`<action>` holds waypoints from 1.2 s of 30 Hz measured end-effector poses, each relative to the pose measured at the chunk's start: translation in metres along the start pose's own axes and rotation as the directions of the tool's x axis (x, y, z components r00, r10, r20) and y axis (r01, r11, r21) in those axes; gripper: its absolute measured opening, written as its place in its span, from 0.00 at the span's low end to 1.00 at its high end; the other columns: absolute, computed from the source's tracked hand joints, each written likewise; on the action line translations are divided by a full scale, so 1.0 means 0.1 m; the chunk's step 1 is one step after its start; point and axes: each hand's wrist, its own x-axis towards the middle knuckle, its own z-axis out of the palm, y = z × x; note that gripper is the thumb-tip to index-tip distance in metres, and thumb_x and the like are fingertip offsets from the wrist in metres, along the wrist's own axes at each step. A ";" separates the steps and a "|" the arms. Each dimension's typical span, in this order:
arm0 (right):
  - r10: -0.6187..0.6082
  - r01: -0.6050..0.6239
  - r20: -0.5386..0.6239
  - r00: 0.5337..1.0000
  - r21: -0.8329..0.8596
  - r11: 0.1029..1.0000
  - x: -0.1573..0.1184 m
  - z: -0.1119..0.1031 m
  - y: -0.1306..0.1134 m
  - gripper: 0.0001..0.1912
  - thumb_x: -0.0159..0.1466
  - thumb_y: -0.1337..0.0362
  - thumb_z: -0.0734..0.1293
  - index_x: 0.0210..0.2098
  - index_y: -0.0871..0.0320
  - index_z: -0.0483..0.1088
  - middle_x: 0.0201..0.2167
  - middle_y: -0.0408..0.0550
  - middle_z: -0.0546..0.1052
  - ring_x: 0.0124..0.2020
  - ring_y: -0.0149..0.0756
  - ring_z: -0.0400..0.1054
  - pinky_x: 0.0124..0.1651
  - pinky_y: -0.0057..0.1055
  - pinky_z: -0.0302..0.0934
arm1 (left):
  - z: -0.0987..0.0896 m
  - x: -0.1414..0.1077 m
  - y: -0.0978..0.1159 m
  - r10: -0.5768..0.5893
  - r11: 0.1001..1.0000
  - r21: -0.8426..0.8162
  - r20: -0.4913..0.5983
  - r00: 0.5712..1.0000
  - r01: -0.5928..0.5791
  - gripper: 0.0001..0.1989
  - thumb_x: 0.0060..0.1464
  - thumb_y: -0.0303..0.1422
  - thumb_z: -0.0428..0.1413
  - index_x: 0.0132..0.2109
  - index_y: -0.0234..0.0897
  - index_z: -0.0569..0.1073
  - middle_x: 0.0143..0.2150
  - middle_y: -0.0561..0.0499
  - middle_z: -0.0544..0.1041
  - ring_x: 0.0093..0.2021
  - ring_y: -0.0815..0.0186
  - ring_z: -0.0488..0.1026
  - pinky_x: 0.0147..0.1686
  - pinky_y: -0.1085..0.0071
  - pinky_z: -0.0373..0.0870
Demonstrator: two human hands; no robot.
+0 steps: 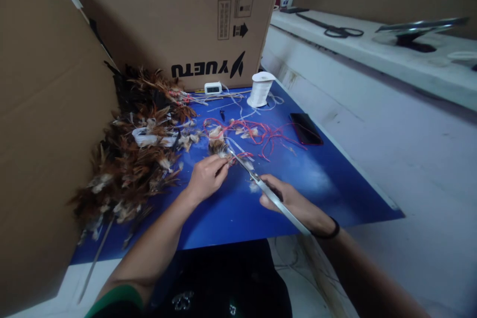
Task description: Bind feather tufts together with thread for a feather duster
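My left hand (209,175) is closed in a pinch on the end of a small feather bunch (218,145) above the blue table. From the right, my right hand (283,198) grips a pair of metal scissors (255,176), whose tips reach the feathers beside my left fingertips. One long handle of the scissors runs back along my right wrist. Tangled red string (265,133) and a white ribbon strip (240,148) lie just beyond my hands. To the left is a large heap of brown feathers (128,164), with a white band (149,138) on it.
A white ribbon spool (260,90), a small digital display (213,88) and a dark phone (306,129) are on the blue table (357,203). Cardboard boxes (149,15) stand behind and left. Black scissors (337,31) rest on the ledge (372,54) at right.
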 end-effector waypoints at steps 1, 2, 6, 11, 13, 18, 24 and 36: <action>0.001 -0.001 -0.001 1.000 0.002 1.000 0.00 0.00 -0.01 0.16 0.59 0.53 0.65 0.41 0.56 0.64 0.26 0.39 0.63 0.27 0.28 0.56 0.31 0.27 0.55 | 0.00 0.00 0.01 -0.001 1.000 -0.013 0.002 1.000 0.001 0.13 0.58 0.33 0.49 0.41 0.36 0.77 0.28 0.47 0.73 0.29 0.66 0.69 0.34 0.70 0.64; 0.002 -0.002 -0.001 1.000 0.002 1.000 0.00 -0.01 -0.02 0.16 0.59 0.53 0.64 0.41 0.56 0.64 0.26 0.40 0.63 0.27 0.29 0.56 0.31 0.27 0.54 | -0.01 0.00 0.02 0.000 1.000 -0.021 0.005 1.000 0.000 0.12 0.58 0.33 0.49 0.41 0.36 0.77 0.28 0.47 0.73 0.29 0.67 0.69 0.34 0.70 0.64; 0.001 -0.001 0.006 1.000 -0.003 1.000 0.01 -0.01 -0.01 0.16 0.60 0.52 0.63 0.41 0.57 0.64 0.26 0.40 0.64 0.27 0.28 0.56 0.31 0.27 0.54 | 0.00 -0.01 0.03 0.029 0.999 0.042 0.036 0.999 -0.031 0.13 0.59 0.32 0.47 0.41 0.36 0.76 0.27 0.47 0.72 0.29 0.67 0.68 0.34 0.70 0.64; -0.019 0.019 -0.020 1.000 -0.005 1.000 0.02 0.01 0.00 0.15 0.60 0.53 0.64 0.38 0.58 0.67 0.24 0.39 0.64 0.25 0.27 0.56 0.27 0.26 0.53 | 0.03 -0.03 0.00 0.066 0.989 0.128 0.067 0.996 -0.074 0.14 0.60 0.32 0.46 0.41 0.36 0.75 0.28 0.47 0.72 0.30 0.66 0.68 0.35 0.70 0.65; -0.007 0.007 -0.025 1.000 0.021 1.000 0.01 0.01 0.00 0.15 0.59 0.53 0.65 0.38 0.58 0.68 0.22 0.38 0.62 0.23 0.26 0.55 0.24 0.25 0.52 | 0.04 -0.03 -0.02 0.072 0.987 0.141 0.075 0.995 -0.082 0.14 0.60 0.32 0.45 0.41 0.35 0.75 0.29 0.46 0.73 0.30 0.67 0.68 0.35 0.70 0.65; 0.015 -0.012 -0.040 0.999 0.057 0.998 0.01 0.02 0.01 0.15 0.59 0.52 0.65 0.36 0.57 0.69 0.18 0.37 0.62 0.18 0.26 0.54 0.20 0.25 0.50 | 0.06 -0.04 -0.04 0.094 0.981 0.161 0.076 0.993 -0.105 0.14 0.60 0.32 0.45 0.40 0.36 0.75 0.29 0.46 0.73 0.30 0.66 0.68 0.34 0.69 0.65; 0.026 -0.021 -0.046 0.999 0.088 0.996 0.01 0.03 0.07 0.14 0.58 0.53 0.67 0.36 0.57 0.69 0.15 0.36 0.62 0.15 0.25 0.54 0.18 0.24 0.49 | 0.07 -0.05 -0.05 0.059 0.994 0.083 0.084 0.995 -0.066 0.12 0.58 0.32 0.48 0.40 0.36 0.76 0.30 0.46 0.73 0.32 0.65 0.69 0.35 0.69 0.64; 0.060 -0.105 0.138 0.989 0.348 0.932 0.00 0.01 0.23 0.17 0.60 0.51 0.64 0.42 0.55 0.64 0.26 0.39 0.62 0.21 0.23 0.54 0.20 0.21 0.52 | 0.09 -0.05 -0.08 0.112 0.984 0.129 0.104 0.988 -0.125 0.11 0.58 0.30 0.48 0.39 0.35 0.75 0.31 0.47 0.73 0.31 0.67 0.70 0.34 0.71 0.66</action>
